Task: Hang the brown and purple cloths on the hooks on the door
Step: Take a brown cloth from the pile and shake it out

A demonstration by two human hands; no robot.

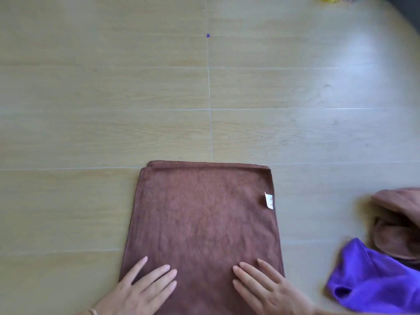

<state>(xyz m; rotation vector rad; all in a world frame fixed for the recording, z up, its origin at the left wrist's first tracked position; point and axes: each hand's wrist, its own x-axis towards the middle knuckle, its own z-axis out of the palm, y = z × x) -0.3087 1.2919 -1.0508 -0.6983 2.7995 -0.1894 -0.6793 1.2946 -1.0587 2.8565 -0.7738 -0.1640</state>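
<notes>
No writing can be made out anywhere in the view. The one printed item is a small white care tag (268, 200) sewn to the right edge of the folded brown cloth (204, 214), at about three o'clock on that cloth. The tag carries faint reddish and grey marks, too small and blurred to read as letters or numbers.
</notes>
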